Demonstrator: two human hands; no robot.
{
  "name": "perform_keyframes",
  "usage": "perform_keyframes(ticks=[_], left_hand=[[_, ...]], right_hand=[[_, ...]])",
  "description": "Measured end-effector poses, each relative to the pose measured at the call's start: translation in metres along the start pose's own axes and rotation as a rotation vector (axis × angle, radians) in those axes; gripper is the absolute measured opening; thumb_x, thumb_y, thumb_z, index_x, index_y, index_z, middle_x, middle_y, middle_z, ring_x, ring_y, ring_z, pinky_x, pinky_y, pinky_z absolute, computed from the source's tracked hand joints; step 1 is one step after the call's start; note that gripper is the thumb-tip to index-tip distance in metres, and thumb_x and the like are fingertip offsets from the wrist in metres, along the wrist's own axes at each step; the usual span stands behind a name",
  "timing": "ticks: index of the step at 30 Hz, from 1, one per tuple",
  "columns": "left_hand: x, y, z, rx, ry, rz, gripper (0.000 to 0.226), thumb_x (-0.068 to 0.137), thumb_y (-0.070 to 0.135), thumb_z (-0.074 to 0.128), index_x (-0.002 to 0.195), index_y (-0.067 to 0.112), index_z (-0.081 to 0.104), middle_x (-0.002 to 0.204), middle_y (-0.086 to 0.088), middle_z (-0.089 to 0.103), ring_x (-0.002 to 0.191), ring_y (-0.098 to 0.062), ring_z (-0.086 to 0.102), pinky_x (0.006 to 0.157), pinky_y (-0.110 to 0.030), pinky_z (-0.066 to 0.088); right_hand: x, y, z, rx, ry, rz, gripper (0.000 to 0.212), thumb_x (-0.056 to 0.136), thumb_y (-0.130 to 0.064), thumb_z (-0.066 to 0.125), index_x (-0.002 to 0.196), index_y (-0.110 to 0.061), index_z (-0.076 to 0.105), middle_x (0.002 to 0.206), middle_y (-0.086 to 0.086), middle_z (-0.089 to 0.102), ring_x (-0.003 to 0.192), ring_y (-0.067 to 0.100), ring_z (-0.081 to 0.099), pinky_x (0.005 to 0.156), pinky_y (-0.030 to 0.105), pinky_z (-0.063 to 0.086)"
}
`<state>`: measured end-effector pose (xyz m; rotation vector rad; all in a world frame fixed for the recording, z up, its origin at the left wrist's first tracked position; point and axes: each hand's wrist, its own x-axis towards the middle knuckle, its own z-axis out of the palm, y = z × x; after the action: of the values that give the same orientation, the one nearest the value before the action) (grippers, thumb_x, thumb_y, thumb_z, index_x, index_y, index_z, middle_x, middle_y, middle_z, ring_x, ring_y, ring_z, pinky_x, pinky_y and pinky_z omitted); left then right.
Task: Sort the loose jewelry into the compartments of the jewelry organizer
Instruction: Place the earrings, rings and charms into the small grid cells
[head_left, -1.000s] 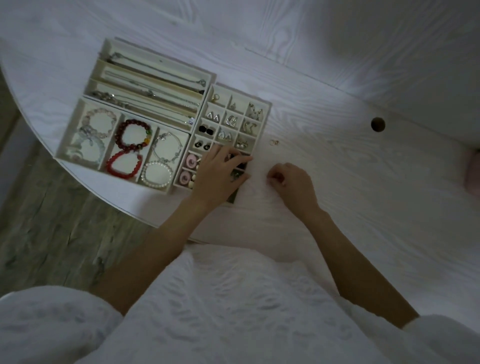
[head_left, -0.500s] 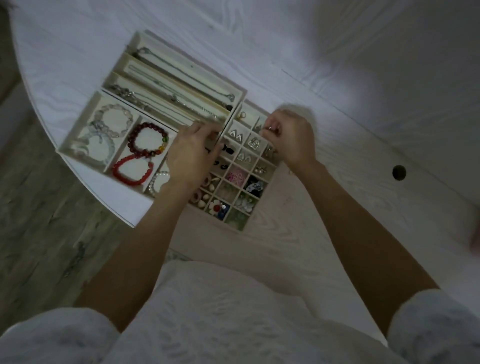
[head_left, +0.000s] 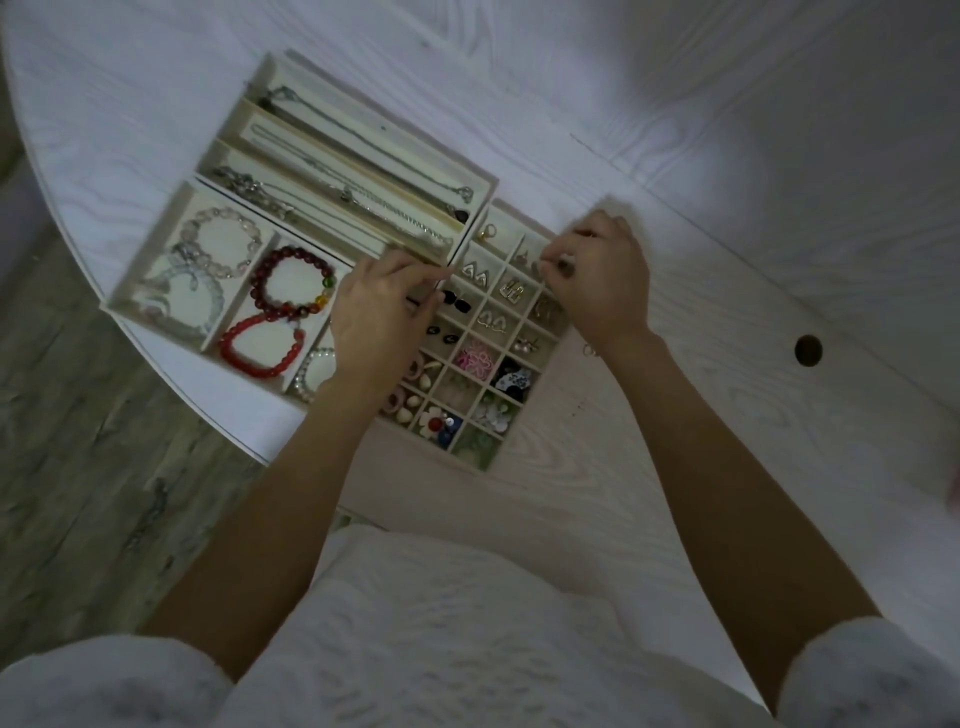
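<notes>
A dim room, and a pale wood-grain table (head_left: 675, 467) with a curved edge over grey plank flooring (head_left: 78, 467); a round cable hole (head_left: 808, 351) sits at about three o'clock from the work.

The right hand (head_left: 602, 280) is curled over the far right corner of the small-cell jewelry organizer (head_left: 493, 460), fingertips (head_left: 551, 267) drawn narrowly together as if pinching a tiny piece; the piece itself is too small and dark to make out. The left hand (head_left: 379, 317) rests at nine o'clock from it, fingers bent against the tray's left wall and the corner of the necklace tray (head_left: 480, 182), seemingly steadying things; whether it holds anything cannot be told.

Outward from the hands, the grid cells hold triangular earrings (head_left: 477, 271), a gold ring (head_left: 487, 234), a pink piece (head_left: 475, 358) and flower-shaped pieces (head_left: 493, 413). At nine o'clock lies the bracelet tray (head_left: 111, 299) with a dark red bead bracelet (head_left: 291, 283), a bright red bracelet (head_left: 260, 348) and clear bead bracelets (head_left: 221, 244).

One small loose ring-like item (head_left: 589, 351) lies on the table just beside the right wrist, at five o'clock from that hand.

The step in hand looks like dropping a small piece into a top-row cell. Next, likely, a release squarely inside the cell, then a fine pinch for the loose item.
</notes>
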<state>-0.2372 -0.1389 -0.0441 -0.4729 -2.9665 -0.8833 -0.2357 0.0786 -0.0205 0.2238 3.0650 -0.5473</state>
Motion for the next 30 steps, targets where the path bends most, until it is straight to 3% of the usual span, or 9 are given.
perform_keyframes(ticks=[5, 9, 21, 25, 30], left_hand=[[0.0, -0.001, 0.0, 0.004, 0.01, -0.006, 0.02, 0.082, 0.019, 0.071, 0.101, 0.022, 0.073, 0.089, 0.001, 0.066, 0.075, -0.021, 0.054, 0.065, -0.025, 0.034], [0.0, -0.001, 0.002, -0.007, 0.01, 0.0, 0.019, 0.083, 0.019, 0.07, 0.102, 0.022, 0.073, 0.089, 0.001, 0.066, 0.075, -0.022, 0.055, 0.065, -0.027, 0.038], [-0.001, -0.001, 0.002, -0.008, 0.001, 0.004, 0.019, 0.085, 0.021, 0.068, 0.104, 0.022, 0.072, 0.092, 0.0, 0.066, 0.077, -0.021, 0.054, 0.067, -0.03, 0.04], [-0.001, -0.002, 0.002, 0.002, -0.002, -0.006, 0.019, 0.086, 0.022, 0.067, 0.104, 0.023, 0.072, 0.093, 0.001, 0.066, 0.079, -0.02, 0.054, 0.069, -0.028, 0.038], [-0.001, -0.003, 0.002, -0.006, -0.003, 0.009, 0.019, 0.086, 0.022, 0.067, 0.105, 0.023, 0.072, 0.092, 0.002, 0.066, 0.078, -0.02, 0.053, 0.068, -0.027, 0.036]], right_hand=[[0.007, -0.007, 0.006, -0.143, -0.052, -0.001, 0.019, 0.087, -0.03, 0.064, 0.094, -0.015, 0.075, 0.098, 0.007, 0.063, 0.095, 0.024, 0.053, 0.08, 0.032, 0.04], [0.011, -0.011, 0.011, -0.197, -0.051, 0.045, 0.015, 0.088, -0.019, 0.061, 0.089, -0.015, 0.076, 0.095, 0.006, 0.064, 0.088, 0.021, 0.056, 0.075, 0.03, 0.042], [-0.003, -0.006, 0.009, 0.075, 0.051, 0.064, 0.016, 0.088, -0.017, 0.059, 0.089, -0.011, 0.074, 0.09, 0.006, 0.062, 0.083, 0.021, 0.055, 0.072, 0.032, 0.044], [-0.01, -0.004, 0.006, 0.041, 0.111, 0.048, 0.017, 0.087, -0.017, 0.059, 0.085, -0.008, 0.073, 0.087, 0.007, 0.06, 0.078, 0.021, 0.053, 0.07, 0.028, 0.039], [-0.007, -0.004, 0.01, -0.001, 0.072, 0.052, 0.019, 0.088, -0.019, 0.058, 0.088, -0.009, 0.074, 0.084, 0.008, 0.06, 0.077, 0.022, 0.051, 0.068, 0.027, 0.033]])
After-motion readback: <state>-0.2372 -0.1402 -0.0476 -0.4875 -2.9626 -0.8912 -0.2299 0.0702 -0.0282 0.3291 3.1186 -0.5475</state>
